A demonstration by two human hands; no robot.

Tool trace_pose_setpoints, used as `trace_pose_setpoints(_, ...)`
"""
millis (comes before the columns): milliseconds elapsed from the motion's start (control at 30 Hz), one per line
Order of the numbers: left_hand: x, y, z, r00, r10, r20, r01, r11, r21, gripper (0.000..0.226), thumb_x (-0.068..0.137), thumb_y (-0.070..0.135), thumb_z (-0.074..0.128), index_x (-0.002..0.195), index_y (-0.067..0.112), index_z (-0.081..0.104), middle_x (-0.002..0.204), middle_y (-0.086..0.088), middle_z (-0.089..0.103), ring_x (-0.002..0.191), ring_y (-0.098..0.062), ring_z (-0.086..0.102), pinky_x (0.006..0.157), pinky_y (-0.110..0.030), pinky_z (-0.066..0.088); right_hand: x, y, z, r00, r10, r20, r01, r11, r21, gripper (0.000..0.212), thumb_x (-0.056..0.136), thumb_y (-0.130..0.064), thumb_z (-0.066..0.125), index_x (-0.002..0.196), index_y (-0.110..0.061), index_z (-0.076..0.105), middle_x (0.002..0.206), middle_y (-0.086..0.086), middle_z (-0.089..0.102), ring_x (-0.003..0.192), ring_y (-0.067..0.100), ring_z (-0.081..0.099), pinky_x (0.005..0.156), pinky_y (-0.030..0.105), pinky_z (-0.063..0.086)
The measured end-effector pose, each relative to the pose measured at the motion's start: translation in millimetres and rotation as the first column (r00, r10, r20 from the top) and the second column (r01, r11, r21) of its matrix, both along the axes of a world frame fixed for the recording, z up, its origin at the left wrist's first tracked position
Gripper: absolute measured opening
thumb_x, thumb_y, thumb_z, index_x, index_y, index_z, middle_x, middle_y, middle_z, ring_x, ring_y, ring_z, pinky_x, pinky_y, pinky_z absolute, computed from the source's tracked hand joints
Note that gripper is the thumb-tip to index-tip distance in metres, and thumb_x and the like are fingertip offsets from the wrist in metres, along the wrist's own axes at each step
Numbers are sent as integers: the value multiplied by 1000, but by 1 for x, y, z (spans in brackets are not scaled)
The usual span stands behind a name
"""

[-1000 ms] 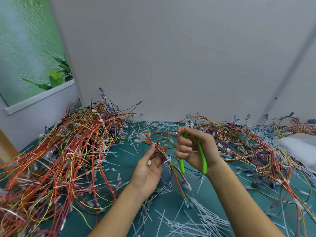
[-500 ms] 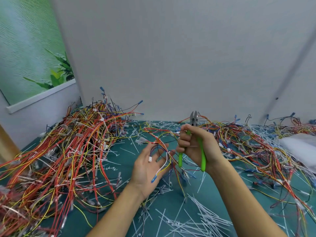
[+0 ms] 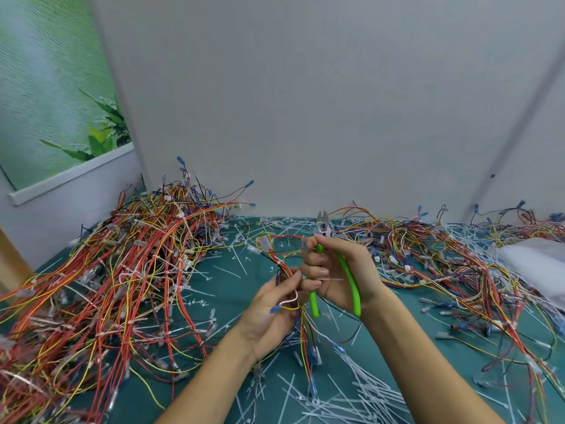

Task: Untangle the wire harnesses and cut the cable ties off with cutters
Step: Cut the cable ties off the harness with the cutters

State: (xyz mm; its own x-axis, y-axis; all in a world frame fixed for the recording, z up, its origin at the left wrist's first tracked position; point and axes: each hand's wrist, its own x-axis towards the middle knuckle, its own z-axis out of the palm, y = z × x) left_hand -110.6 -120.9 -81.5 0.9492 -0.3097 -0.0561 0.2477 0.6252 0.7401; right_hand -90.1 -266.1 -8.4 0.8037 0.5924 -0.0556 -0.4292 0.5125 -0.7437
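My right hand (image 3: 339,270) grips green-handled cutters (image 3: 348,276), jaws (image 3: 323,223) pointing up and away. Its fingertips also pinch a thin pale cable tie (image 3: 331,280) that sticks out sideways. My left hand (image 3: 272,307) holds a small wire harness (image 3: 282,261) of red, yellow, white and blue wires, fingers curled round it just left of the cutters. The harness loops up toward a clear connector (image 3: 264,243) and hangs down below the hand. The two hands touch at the fingertips.
A big heap of tangled red and yellow harnesses (image 3: 107,286) fills the left of the green table (image 3: 226,289). More harnesses (image 3: 458,264) spread along the right and back. Cut white cable ties (image 3: 336,393) litter the front. A white bag (image 3: 538,261) lies far right. A grey wall stands behind.
My left hand has closed its fingers round the harness and risen to meet the right hand. The right hand now pinches a cable tie, and the cutters have tilted slightly left.
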Motion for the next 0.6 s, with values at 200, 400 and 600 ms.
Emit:
trace_pose_setpoints(200, -1, -1, -1, 998, 36, -49, -40, 995, -86, 21, 85, 9, 66, 105, 7, 62, 85, -12, 73, 71, -16, 71, 75, -31, 48, 1, -5, -1, 999, 45, 14, -44, 998, -39, 15, 92, -26, 60, 87, -13, 60, 69, -6, 24, 55, 9, 24, 57, 26, 24)
trace_pose_setpoints(400, 1, -1, 2, 966, 239, -101, -244, 969, -31, 25, 73, 6, 72, 96, 14, 65, 77, -3, 62, 57, -8, 55, 54, -19, 43, 5, -11, -1, 899, -98, 426, 326, 801, -502, 25, 85, -16, 83, 82, -17, 58, 67, -1, 45, 58, 14, 44, 63, 33, 46)
trace_pose_setpoints(600, 3, 1, -3, 953, 304, 3, -304, 951, 51, 17, 78, 14, 73, 91, 6, 68, 74, -5, 56, 52, -7, 52, 48, -19, 45, 5, -10, -5, 744, 70, 664, 583, 417, -697, 24, 87, -25, 81, 88, -12, 61, 68, -6, 55, 55, 4, 46, 58, 23, 42)
